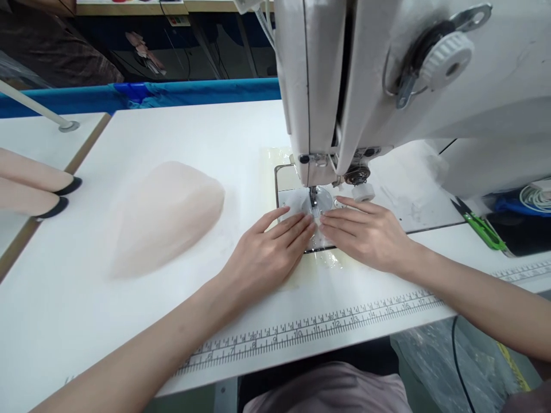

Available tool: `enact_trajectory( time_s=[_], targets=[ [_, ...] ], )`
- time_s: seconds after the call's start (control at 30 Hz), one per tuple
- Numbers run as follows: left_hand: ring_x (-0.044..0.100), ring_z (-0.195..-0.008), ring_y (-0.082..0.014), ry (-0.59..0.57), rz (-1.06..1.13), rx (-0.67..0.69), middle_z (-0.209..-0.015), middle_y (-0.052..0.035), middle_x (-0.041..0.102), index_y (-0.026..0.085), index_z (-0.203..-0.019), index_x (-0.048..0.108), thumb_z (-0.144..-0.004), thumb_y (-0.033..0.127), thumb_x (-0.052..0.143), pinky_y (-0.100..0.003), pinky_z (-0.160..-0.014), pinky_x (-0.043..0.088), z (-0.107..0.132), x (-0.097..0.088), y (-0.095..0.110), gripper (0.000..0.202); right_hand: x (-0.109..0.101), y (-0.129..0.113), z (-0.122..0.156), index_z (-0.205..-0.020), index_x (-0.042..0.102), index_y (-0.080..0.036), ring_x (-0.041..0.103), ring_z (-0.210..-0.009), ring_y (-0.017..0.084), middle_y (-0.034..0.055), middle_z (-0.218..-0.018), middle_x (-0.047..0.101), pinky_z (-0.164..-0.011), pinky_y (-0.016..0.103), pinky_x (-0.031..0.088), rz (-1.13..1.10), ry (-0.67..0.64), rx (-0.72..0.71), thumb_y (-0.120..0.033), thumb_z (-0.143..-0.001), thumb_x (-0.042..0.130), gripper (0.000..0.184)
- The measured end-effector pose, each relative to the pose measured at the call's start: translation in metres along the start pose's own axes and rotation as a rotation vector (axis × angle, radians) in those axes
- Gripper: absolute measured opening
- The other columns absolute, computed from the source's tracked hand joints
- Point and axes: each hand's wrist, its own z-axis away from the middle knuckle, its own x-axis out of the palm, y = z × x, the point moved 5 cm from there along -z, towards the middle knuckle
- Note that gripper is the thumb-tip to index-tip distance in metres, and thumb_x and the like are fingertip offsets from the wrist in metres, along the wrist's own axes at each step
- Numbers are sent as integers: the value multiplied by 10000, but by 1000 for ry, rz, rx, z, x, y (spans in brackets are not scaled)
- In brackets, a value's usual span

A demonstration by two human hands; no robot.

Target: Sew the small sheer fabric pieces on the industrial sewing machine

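Observation:
My left hand point(269, 246) lies flat on the sewing machine's metal needle plate point(286, 179), fingers stretched toward the presser foot point(313, 197). From the other side my right hand point(372, 236) also lies flat there, its fingertips close to those of the left. Around the foot is a clear round piece point(325, 199). Whether thin material lies under my fingertips I cannot make out. A sheer beige piece of fabric point(172, 212) rests on the white table point(142, 137), left of my left hand.
The machine head point(316, 74) stands over the plate. Green-handled thread snips point(484, 229) lie at the right by a black flat object point(523, 232). A printed ruler point(297, 332) runs along the front edge. Two beige pieces with black ends point(34, 186) reach in from the left.

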Motion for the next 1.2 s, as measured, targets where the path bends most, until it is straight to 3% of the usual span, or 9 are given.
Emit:
enact_trajectory(
  time_s=[0.3,0.57,0.9,1.2],
  targets=[
    [633,-1148,-253,17,28,-69,-1229,-119,655,127,-1228,615,-944,143,473,-522,-1064,452,-5,6,-9,318,4,4,1,-921,717,-151,696,-973,167,41,-1021,754,-919,355,556,44,10,20,-59,-903,530,209],
    [656,-1105,-264,24,-26,-50,-1181,-149,680,61,-1174,639,-938,220,538,-498,-1028,476,-2,-4,6,301,2,1,1,-922,723,-127,695,-939,167,43,-989,760,-948,354,528,63,36,11,-71,-897,539,194],
    [648,-1117,-276,44,-47,-88,-1193,-165,673,40,-1205,617,-952,267,523,-518,-1084,395,-6,5,-6,353,10,7,-2,-981,710,-126,663,-930,151,34,-1044,744,-1010,339,442,125,-35,94,-74,-932,463,257],
    [645,-1124,-265,27,-37,-118,-1209,-147,667,62,-1212,616,-962,283,507,-500,-1067,412,-4,3,-5,351,8,6,-2,-959,714,-150,630,-944,178,26,-1021,731,-893,334,455,67,-36,174,-29,-893,470,280]
  ],
)
